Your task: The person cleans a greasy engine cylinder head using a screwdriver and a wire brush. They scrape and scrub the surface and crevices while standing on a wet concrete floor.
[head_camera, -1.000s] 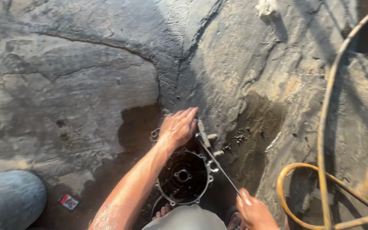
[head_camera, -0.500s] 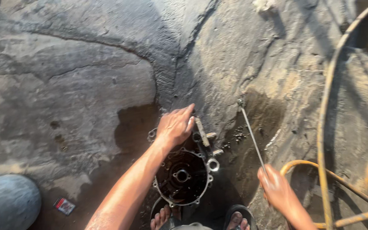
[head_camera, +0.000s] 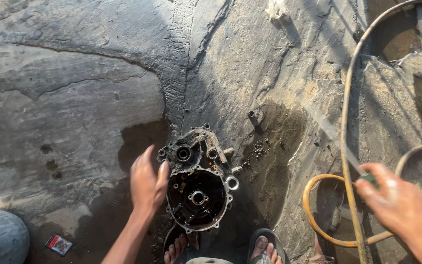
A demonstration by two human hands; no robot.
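Engine casing (head_camera: 197, 188): lies on stone floor (head_camera: 74, 107).
Left hand (head_camera: 147, 181): I keep fingers spread, beside casing.
Right hand (head_camera: 400, 208): I pinch a thin rod (head_camera: 340, 144).

An open-air repair yard. The oil-stained stone ground (head_camera: 74, 98), a greasy engine casing (head_camera: 197, 186) and a hose (head_camera: 348, 146) show it.

packet (head_camera: 58, 244) | small flat rectangle | red, dark, white | ground, lower left

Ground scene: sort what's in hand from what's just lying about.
In hand: engine casing, left hand beside it; thin rod, blurred, in right hand.

Lying about: yellow hose, small red packet, white scrap, loose socket.
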